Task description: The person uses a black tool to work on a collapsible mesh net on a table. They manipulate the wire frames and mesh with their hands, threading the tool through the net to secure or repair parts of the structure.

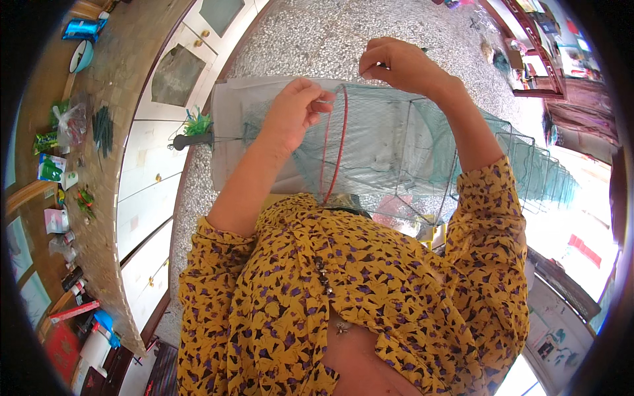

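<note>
A long green mesh net trap (389, 142) stretches from in front of me away to the right, held in shape by dark frames and a red hoop (344, 132) near its left end. My left hand (297, 112) is closed in a pinch just left of the hoop's top; what lies between its fingertips is too small to make out. Raised above the net's far edge, my right hand (403, 65) has its fingers curled together around a small dark thing whose kind I cannot tell. A dark handle-like piece (191, 140) is joined by a cord to the net's left end.
A pale sheet (231, 158) lies beneath the net on the speckled floor (297, 39). White cabinets (148, 155) with a worn countertop (125, 86) run along the left, carrying bags and small items. Something yellow (432, 234) stands close to my right arm.
</note>
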`<state>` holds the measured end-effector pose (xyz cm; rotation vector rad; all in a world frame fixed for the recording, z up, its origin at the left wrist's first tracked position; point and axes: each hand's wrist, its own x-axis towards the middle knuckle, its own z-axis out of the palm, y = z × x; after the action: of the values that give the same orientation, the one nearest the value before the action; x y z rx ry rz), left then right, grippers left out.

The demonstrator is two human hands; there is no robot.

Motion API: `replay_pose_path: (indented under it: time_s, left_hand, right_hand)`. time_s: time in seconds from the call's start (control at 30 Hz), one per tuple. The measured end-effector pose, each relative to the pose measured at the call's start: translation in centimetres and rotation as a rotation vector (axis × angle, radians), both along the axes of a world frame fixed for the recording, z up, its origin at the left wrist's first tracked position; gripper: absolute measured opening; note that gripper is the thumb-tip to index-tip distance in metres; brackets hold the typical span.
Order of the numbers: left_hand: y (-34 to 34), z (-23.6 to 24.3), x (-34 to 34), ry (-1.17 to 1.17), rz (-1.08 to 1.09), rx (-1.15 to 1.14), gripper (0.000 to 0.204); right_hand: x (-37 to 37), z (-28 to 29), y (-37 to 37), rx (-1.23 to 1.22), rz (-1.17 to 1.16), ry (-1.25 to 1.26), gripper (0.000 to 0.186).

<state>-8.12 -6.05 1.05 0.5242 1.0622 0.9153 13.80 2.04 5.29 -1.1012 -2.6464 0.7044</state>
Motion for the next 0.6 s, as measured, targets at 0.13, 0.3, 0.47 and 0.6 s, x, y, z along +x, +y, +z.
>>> replay_pose_path:
  time_s: [0.13, 0.3, 0.47, 0.6]
  left_hand:
    - [-0.6, -1.1, 0.7, 0.012, -0.004, 0.02, 0.008]
    - [-1.3, -1.1, 1.6, 0.044, 0.025, 0.009, 0.007]
    - [-1.3, -1.5, 1.8, -0.068, 0.055, -0.044, 0.007]
    - [-1.6, -2.6, 1.7, -0.113, 0.133, -0.127, 0.005]
  right_hand:
    - [0.2, -1.4, 0.5, -0.167, 0.041, -0.016, 0.005]
    - [0.6, -3.5, 0.4, -0.542, -0.002, 0.237, 0.007]
    - [-0.7, -3.4, -0.3, -0.822, -0.154, 0.354, 0.013]
    - [-2.5, -3.9, -1.2, -0.659, 0.052, 0.317, 0.019]
